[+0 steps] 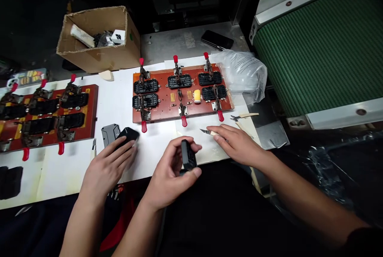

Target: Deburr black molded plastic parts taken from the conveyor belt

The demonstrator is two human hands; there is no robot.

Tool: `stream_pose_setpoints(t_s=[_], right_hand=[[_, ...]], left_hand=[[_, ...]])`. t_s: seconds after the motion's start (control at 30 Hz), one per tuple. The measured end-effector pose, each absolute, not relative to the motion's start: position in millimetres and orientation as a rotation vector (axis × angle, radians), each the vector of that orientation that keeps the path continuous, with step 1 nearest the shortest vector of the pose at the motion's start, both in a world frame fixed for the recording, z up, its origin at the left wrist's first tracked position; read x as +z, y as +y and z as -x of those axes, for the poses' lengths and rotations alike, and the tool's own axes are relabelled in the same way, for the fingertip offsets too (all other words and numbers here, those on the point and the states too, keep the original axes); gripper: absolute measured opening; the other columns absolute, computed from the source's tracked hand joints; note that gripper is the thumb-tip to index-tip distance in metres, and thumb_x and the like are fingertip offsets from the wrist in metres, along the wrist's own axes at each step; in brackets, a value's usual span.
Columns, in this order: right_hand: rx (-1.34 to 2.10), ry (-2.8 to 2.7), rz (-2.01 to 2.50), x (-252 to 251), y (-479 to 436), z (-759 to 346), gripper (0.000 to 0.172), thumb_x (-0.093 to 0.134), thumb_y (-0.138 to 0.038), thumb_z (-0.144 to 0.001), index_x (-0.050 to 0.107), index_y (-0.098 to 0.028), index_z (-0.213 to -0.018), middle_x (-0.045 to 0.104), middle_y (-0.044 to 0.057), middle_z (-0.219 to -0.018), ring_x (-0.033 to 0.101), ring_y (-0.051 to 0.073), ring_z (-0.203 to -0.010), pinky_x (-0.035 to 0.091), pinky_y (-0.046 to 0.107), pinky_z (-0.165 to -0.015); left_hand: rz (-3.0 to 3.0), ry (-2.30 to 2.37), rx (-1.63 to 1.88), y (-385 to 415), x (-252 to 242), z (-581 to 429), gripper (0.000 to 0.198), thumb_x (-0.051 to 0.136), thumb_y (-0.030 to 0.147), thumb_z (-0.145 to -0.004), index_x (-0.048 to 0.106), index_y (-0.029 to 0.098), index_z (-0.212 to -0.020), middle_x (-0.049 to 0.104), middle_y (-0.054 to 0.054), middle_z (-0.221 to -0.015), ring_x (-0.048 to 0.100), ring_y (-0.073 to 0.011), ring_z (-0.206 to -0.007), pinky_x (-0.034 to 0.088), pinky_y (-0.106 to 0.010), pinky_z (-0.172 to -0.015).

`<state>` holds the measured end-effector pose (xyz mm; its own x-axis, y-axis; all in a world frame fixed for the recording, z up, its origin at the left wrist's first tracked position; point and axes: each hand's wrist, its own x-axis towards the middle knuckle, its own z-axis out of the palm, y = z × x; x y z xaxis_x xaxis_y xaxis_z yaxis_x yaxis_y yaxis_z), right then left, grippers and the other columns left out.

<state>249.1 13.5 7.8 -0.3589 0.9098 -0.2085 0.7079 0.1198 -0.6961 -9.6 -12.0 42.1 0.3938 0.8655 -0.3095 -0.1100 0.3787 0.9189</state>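
Observation:
My left hand point(172, 173) grips a small black plastic part point(188, 155) on edge between thumb and fingers, above the front edge of the table. Over to the right, my right hand point(239, 143) has its fingers closed on a craft knife point(206, 131) lying low at the tabletop, blade pointing left. Most of the knife's handle is under the fingers. Beyond both hands lies a red-brown fixture board point(163, 109) with red-handled toggle clamps over several black plastic parts point(179, 81). A yellow cylinder point(197, 96) stands in one spot on the board.
At left, a co-worker's hand point(109, 165) touches a black part point(129, 134) beside a grey one point(110, 134). Another clamp board point(92, 109) and knife point(93, 149) lie there. Side cutters point(243, 116), a plastic bag point(242, 73), phone point(217, 40), carton point(101, 59) and green conveyor point(323, 46) surround.

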Motion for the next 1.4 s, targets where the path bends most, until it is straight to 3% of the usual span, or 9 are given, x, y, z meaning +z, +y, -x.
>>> stream_pose_setpoints(t_s=[0.1, 0.2, 0.27, 0.47, 0.73, 0.97, 1.2, 1.4], right_hand=[[0.958, -2.225, 1.712, -15.9, 5.8, -252.2, 0.049, 0.046, -0.028, -0.108, 0.053, -0.013, -0.153, 0.061, 0.016, -0.141, 0.059, 0.033, -0.13, 0.05, 0.053, -0.112], [0.846, -2.211, 1.692, -26.1, -0.2, -251.9, 0.048, 0.05, -0.03, -0.106, 0.055, -0.01, -0.15, 0.056, 0.017, -0.145, 0.053, 0.034, -0.136, 0.046, 0.054, -0.118], [0.872, -2.182, 1.633, -25.1, -2.6, -248.9, 0.044, 0.049, -0.032, -0.107, 0.057, -0.014, -0.147, 0.056, 0.016, -0.144, 0.053, 0.031, -0.135, 0.047, 0.051, -0.117], [0.976, -2.169, 1.528, -17.8, -4.4, -233.4, 0.037, 0.049, -0.034, -0.109, 0.057, -0.02, -0.142, 0.06, 0.013, -0.14, 0.056, 0.029, -0.131, 0.049, 0.052, -0.114], [1.067, -2.202, 1.522, -16.3, -6.6, -219.6, 0.036, 0.049, -0.035, -0.109, 0.058, -0.02, -0.14, 0.061, 0.011, -0.141, 0.056, 0.027, -0.133, 0.047, 0.051, -0.115], [1.109, -2.195, 1.527, -9.0, -6.8, -214.5, 0.035, 0.048, -0.035, -0.109, 0.059, -0.022, -0.14, 0.062, 0.012, -0.14, 0.057, 0.028, -0.134, 0.049, 0.052, -0.115], [1.096, -2.186, 1.489, -7.8, -5.9, -209.2, 0.034, 0.049, -0.035, -0.109, 0.059, -0.023, -0.139, 0.062, 0.011, -0.14, 0.058, 0.028, -0.133, 0.049, 0.052, -0.114], [1.109, -2.198, 1.48, -9.5, -6.2, -204.1, 0.034, 0.05, -0.034, -0.108, 0.059, -0.022, -0.139, 0.064, 0.011, -0.137, 0.06, 0.027, -0.13, 0.05, 0.05, -0.113]], left_hand=[[-0.72, 0.902, 0.932, -8.8, 35.4, 9.5, 0.051, 0.082, 0.043, -0.089, 0.056, 0.025, -0.129, 0.048, -0.001, -0.099, 0.055, -0.0108, -0.085, 0.052, -0.025, -0.08], [-0.399, 0.851, 0.945, -2.8, 33.7, 12.3, 0.074, 0.059, 0.083, -0.088, 0.061, 0.016, -0.12, 0.037, 0.001, -0.085, 0.034, -0.0065, -0.062, 0.033, -0.02, -0.052], [-0.212, 0.787, 0.92, 0.1, 35.1, 16.1, 0.084, 0.041, 0.092, -0.089, 0.063, 0.014, -0.111, 0.032, 0.003, -0.08, 0.027, -0.0063, -0.056, 0.026, -0.02, -0.047], [-0.084, 0.656, 0.92, -3.6, 37.5, 24.6, 0.058, 0.048, 0.071, -0.1, 0.062, 0.015, -0.101, 0.031, 0.003, -0.076, 0.025, -0.007, -0.053, 0.024, -0.02, -0.046], [-0.043, 0.633, 0.992, -5.7, 33.8, 25.7, 0.048, 0.043, 0.062, -0.105, 0.059, 0.016, -0.103, 0.031, 0.002, -0.077, 0.027, -0.0079, -0.054, 0.025, -0.021, -0.047], [-0.853, 1.158, 1.284, -20.3, 25.7, 20.4, 0.021, 0.058, 0.043, -0.106, 0.06, 0.024, -0.115, 0.052, -0.004, -0.099, 0.052, -0.0148, -0.084, 0.046, -0.029, -0.076], [-1.109, 1.127, 1.413, -28.8, 26.0, 25.4, 0.023, 0.059, 0.042, -0.105, 0.059, 0.026, -0.122, 0.054, -0.007, -0.104, 0.051, -0.0167, -0.086, 0.044, -0.032, -0.074], [-1.207, 1.043, 1.521, -26.8, 30.5, 25.6, 0.022, 0.056, 0.041, -0.107, 0.059, 0.025, -0.121, 0.052, -0.005, -0.095, 0.049, -0.0181, -0.082, 0.043, -0.036, -0.072]])
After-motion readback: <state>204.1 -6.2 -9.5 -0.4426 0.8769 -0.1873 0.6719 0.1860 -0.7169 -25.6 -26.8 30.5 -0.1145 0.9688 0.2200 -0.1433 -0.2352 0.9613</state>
